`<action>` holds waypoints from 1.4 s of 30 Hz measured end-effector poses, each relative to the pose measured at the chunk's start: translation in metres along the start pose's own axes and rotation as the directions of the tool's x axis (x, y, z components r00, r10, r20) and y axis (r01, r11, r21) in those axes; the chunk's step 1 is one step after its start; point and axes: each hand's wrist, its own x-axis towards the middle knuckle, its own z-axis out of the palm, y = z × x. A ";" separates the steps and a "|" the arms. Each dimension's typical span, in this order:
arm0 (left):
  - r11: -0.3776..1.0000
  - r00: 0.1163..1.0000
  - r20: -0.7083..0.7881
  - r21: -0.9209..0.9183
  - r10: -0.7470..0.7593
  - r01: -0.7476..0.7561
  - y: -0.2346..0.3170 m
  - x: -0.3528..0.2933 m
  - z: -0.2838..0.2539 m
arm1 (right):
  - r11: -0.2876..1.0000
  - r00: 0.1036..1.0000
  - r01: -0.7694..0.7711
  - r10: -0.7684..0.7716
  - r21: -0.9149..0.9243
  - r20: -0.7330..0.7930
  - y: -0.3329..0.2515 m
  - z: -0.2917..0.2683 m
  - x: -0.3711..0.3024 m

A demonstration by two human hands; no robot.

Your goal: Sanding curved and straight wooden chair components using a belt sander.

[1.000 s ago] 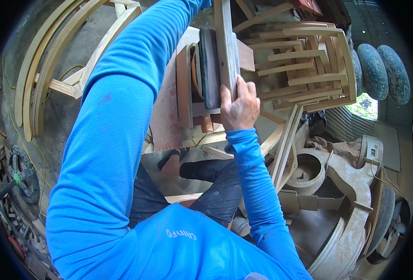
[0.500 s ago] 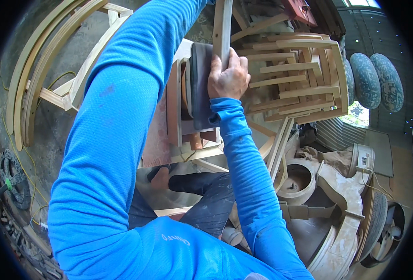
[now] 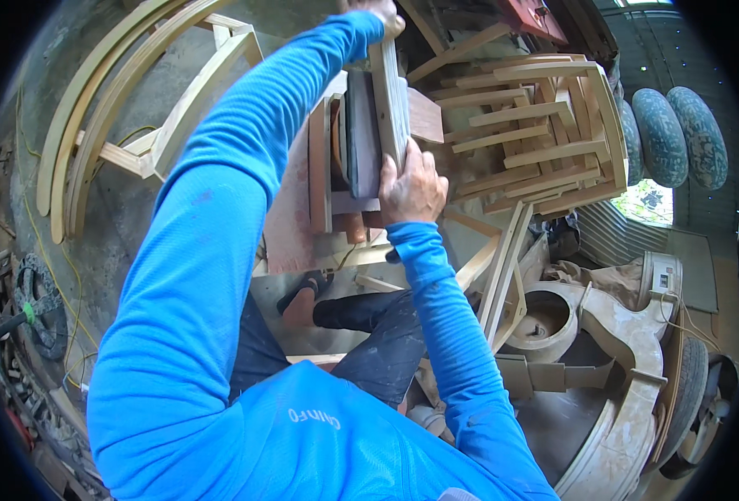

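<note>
A pale wooden bar point(image 3: 390, 100) runs lengthwise away from me, beside the dark grey belt point(image 3: 362, 138) of what looks like a belt sander. My right hand point(image 3: 416, 184) is closed around the bar's near end, thumb on the left and fingers on the right. At the top edge of the view my left hand point(image 3: 376, 12) grips the far end and is partly cut off. The bar lies along the belt's right side; whether it touches the belt I cannot tell. Left of the belt are the machine's upright wooden boards point(image 3: 320, 167).
Curved wooden frame pieces point(image 3: 102, 117) lie on the floor at left, near a yellow cord point(image 3: 67, 259). A stack of wooden frames point(image 3: 545, 138) stands at right. Closer on the right is a dusty beige machine housing point(image 3: 637, 334) with a round opening. A reddish board point(image 3: 290, 238) sits below the belt.
The wooden bar has come nearer to me along the belt, and my right hand has moved down with it. My left hand, earlier beyond the top edge, now shows.
</note>
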 end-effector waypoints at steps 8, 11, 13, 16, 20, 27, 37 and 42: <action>0.917 0.981 0.138 0.393 -0.134 0.070 0.046 -0.116 0.012 | 1.000 0.991 -0.007 0.003 0.030 0.133 0.034 -0.077 -0.130; 0.880 0.975 0.163 0.472 -0.149 0.056 0.052 -0.143 0.004 | 0.999 0.978 -0.037 0.029 0.033 0.205 0.034 -0.115 -0.180; 0.854 0.975 0.154 0.517 -0.157 0.056 0.050 -0.145 -0.003 | 1.000 0.968 0.008 -0.013 0.023 0.252 0.046 -0.137 -0.222; 0.836 0.978 0.137 0.545 -0.158 0.059 0.041 -0.152 -0.011 | 0.999 0.949 0.030 -0.039 0.033 0.312 0.057 -0.194 -0.284; 0.861 0.972 0.206 0.508 -0.113 -0.007 0.038 -0.181 -0.023 | 1.000 0.911 0.010 -0.011 0.005 0.412 0.066 -0.289 -0.354; 0.872 0.957 0.272 0.487 -0.101 -0.046 0.078 -0.245 -0.008 | 0.993 0.844 0.007 0.057 -0.116 0.533 0.099 -0.433 -0.440; 0.873 0.921 0.352 0.486 -0.169 -0.026 0.121 -0.308 -0.005 | 0.858 0.691 -0.467 0.506 -0.215 0.517 0.082 -0.617 -0.446; 0.913 0.908 0.372 0.406 -0.190 0.025 0.135 -0.322 -0.012 | 0.884 0.767 -0.393 0.466 -0.252 0.440 0.090 -0.659 -0.427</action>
